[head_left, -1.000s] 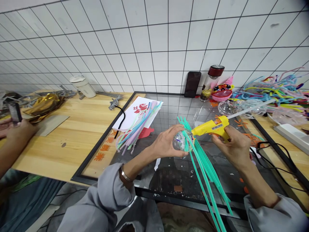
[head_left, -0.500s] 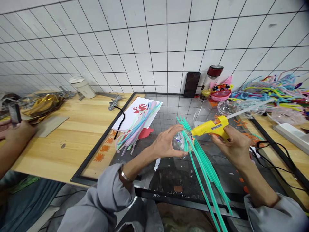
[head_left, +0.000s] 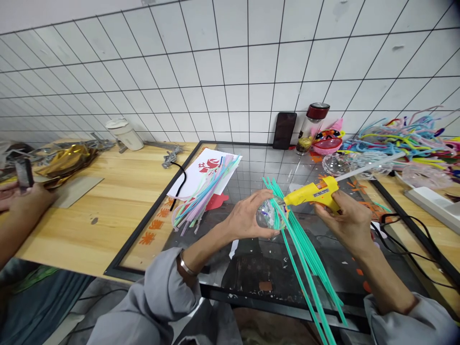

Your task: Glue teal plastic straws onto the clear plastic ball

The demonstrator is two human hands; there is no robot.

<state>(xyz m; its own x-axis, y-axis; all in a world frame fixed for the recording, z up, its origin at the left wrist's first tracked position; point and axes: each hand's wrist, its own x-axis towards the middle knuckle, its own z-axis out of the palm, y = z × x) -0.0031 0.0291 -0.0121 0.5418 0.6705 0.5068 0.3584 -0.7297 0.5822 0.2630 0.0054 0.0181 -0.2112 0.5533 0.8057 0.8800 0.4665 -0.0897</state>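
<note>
My left hand is closed around a clear plastic ball, which has whitish and bluish bits inside. Green pipe cleaners fan out from beside the ball down past the table's front edge, and a few of their ends poke up behind it. In my right hand is a yellow hot glue gun, a long white glue stick sticking out of its back. The gun's nozzle meets the pipe cleaners at the ball's right side; the exact contact point is too small to make out.
Pastel pipe cleaners lie over white paper on the left. A phone and a glass bottle stand by the wall. Mixed pipe cleaners, a power strip and black cables occupy the right. A co-worker's hand is far left.
Both hands keep nearly the same pose, with the glue gun's nozzle still at the pipe cleaners. The whole view has shifted slightly, so the scene sits a little lower.
</note>
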